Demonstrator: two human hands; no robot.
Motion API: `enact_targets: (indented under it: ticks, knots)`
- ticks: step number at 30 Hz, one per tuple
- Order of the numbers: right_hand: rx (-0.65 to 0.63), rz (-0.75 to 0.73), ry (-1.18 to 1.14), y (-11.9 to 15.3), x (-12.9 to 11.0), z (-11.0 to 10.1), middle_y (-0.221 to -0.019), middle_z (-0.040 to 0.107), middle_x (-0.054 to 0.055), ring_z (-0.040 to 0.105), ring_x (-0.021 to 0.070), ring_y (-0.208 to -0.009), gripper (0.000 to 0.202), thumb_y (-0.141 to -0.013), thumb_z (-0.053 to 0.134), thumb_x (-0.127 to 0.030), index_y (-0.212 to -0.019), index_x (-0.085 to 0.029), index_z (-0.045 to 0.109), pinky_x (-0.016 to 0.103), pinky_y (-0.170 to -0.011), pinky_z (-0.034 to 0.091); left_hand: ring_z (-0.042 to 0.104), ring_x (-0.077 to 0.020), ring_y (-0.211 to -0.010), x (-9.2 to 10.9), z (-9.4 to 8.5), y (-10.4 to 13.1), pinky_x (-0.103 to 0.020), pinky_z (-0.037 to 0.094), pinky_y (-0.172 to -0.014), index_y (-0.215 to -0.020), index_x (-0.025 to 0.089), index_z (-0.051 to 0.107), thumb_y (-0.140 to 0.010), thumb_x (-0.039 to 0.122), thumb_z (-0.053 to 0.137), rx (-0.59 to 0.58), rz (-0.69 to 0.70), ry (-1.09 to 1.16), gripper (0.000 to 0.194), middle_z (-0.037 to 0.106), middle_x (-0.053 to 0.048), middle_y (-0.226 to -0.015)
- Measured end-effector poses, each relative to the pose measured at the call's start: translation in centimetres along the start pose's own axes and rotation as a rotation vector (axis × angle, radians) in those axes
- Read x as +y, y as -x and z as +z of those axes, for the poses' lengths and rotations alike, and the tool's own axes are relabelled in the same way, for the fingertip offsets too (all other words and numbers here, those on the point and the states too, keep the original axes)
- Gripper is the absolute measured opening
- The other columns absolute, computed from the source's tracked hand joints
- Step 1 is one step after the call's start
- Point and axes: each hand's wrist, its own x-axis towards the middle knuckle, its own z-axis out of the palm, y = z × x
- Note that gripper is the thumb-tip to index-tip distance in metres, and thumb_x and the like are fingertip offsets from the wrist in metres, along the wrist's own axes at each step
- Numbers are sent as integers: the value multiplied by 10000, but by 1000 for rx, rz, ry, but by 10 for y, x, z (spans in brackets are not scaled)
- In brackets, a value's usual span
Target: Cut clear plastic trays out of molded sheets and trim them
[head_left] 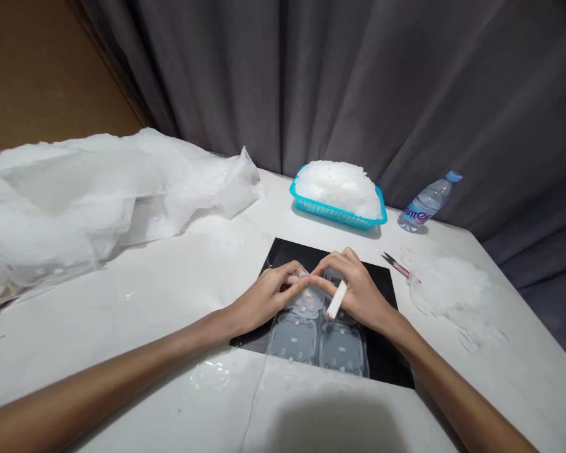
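Note:
A clear plastic sheet [294,338] with rounded-square moulded shapes lies over a black board [387,352]. My left hand [279,288] is closed, its thumb and fingers pinching the sheet's upper part. My right hand [353,286] meets it there, fingertips touching my left fingers. A flat white stick [336,300] with a red mark at its lower end is tucked in my right hand and points down toward me. What lies right between the fingertips is too small to make out.
A turquoise basket [339,218] heaped with white pieces stands at the back, beside a water bottle [424,204]. Small snips [396,264] touch a pile of clear plastic scraps [457,292] on the right. Bulky white translucent sheeting [99,195] covers the left side. A grey curtain [339,75] hangs behind.

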Motion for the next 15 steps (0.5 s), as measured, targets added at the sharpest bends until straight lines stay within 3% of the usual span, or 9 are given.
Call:
enact_targets:
  ticks: [5, 8, 12, 15]
  knots:
    - [-66, 60, -93, -6, -2, -2, -944, 697, 22, 543, 218, -945, 213, -1014, 647, -390, -882, -227, 681, 368, -870, 415, 530, -131, -622, -2, 1, 2, -255, 379, -590, -928, 196, 542, -1096, 481, 420, -1, 98, -212, 353, 562, 36, -734]
    - [-72, 90, -100, -9, 2, -3, -919, 671, 20, 562, 219, -955, 196, -1029, 610, -352, -889, -225, 659, 363, -877, 424, 572, -158, -633, 1, 6, 7, -288, 422, -610, -934, 185, 558, -1113, 333, 381, 44, 299, -465, 292, 586, 0, -765]
    - [156, 117, 162, -12, 21, 1, -914, 662, 51, 556, 248, -913, 176, -1035, 558, -280, -872, -218, 586, 387, -846, 412, 666, -230, -805, 6, 15, 21, -337, 512, -728, -1019, 186, 654, -1075, 143, 403, 35, 633, -662, 260, 694, -75, -843]
    - [279, 106, 409, -15, 37, 4, -940, 669, 82, 538, 275, -902, 201, -1056, 507, -302, -885, -224, 578, 411, -836, 403, 688, -230, -841, 10, 17, 30, -341, 531, -775, -1027, 207, 660, -1069, 153, 438, 4, 650, -555, 233, 726, -75, -881]
